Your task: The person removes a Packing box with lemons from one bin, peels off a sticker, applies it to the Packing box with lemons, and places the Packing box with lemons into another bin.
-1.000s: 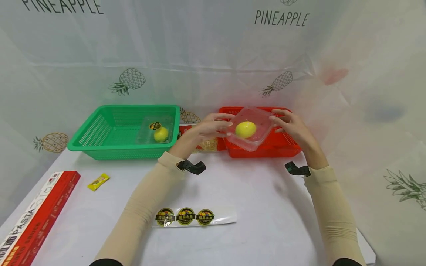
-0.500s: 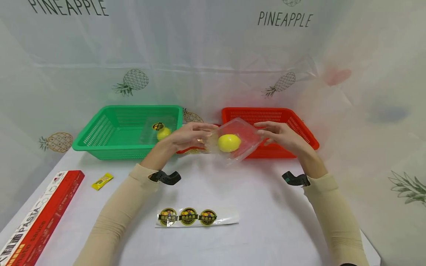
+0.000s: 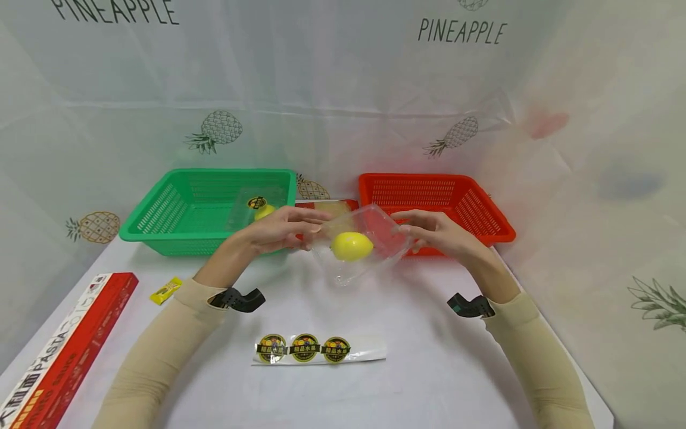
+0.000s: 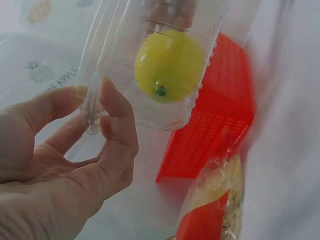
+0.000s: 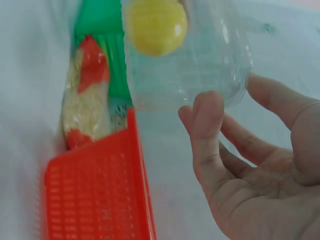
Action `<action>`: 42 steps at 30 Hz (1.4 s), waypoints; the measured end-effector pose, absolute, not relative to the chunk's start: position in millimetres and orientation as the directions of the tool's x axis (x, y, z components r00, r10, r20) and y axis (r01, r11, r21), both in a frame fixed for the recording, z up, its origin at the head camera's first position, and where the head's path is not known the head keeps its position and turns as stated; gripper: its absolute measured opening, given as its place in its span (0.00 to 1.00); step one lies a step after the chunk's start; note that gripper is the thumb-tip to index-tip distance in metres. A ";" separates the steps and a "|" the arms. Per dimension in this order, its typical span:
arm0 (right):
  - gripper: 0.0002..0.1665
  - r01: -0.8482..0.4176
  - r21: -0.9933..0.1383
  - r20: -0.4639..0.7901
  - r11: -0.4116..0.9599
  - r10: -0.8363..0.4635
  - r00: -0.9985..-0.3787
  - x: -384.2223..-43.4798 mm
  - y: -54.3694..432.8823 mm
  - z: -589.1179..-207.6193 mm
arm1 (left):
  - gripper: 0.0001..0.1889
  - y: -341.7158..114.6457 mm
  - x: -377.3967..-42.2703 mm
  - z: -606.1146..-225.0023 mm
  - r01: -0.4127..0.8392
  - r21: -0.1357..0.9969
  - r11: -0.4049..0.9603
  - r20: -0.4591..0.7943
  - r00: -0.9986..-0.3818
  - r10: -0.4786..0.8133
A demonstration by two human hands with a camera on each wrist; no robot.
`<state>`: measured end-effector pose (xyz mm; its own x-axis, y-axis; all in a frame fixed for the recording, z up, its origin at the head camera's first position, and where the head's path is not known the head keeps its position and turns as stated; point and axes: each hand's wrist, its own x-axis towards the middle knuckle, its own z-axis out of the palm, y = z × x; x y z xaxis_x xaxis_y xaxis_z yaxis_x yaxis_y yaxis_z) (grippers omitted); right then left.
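Between both hands, above the table, is a clear plastic box (image 3: pixel 375 223) with a yellow lemon (image 3: pixel 352 246) inside. My left hand (image 3: pixel 281 229) pinches one corner of the box between thumb and fingers, as the left wrist view shows close up. At the opposite corner, my right hand (image 3: pixel 442 234) grips the box with thumb and fingertips. The box is tilted, held in front of the red basket (image 3: pixel 482 220) and apart from the table. On the table below lies a strip of round black-and-gold stickers (image 3: pixel 304 348).
A green basket (image 3: pixel 155 217) at the back left holds another clear box (image 3: pixel 243 205) with a sticker and a lemon. A bag of grain-like food (image 5: pixel 85 110) lies between the baskets. A yellow packet (image 3: pixel 166 290) and a red pasta box (image 3: pixel 75 351) lie at left.
Both hands have brought the box with the lemon leftward and closer, from over the red basket to above the table in front of it. The sticker strip stays put.
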<state>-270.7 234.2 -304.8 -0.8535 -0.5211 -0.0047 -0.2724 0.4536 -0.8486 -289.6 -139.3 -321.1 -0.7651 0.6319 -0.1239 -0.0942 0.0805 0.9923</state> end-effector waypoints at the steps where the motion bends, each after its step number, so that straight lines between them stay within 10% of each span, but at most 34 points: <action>1: 0.25 -0.279 -0.846 -0.003 0.453 -0.529 -0.849 -268.8 232.3 -305.3 | 0.23 -141.9 -287.6 -321.5 -0.091 0.992 0.084 -0.124 -0.759 0.639; 26: 0.34 -0.073 -0.959 -0.111 0.274 -0.600 -0.793 -233.2 196.2 -346.6 | 0.25 -168.5 -258.5 -348.1 -0.031 0.974 0.224 -0.174 -0.735 0.656; 42: 0.38 -0.028 -0.951 -0.142 0.308 -0.516 -0.845 -222.6 192.1 -358.7 | 0.30 -174.3 -244.7 -364.9 -0.035 0.990 0.136 -0.100 -0.854 0.511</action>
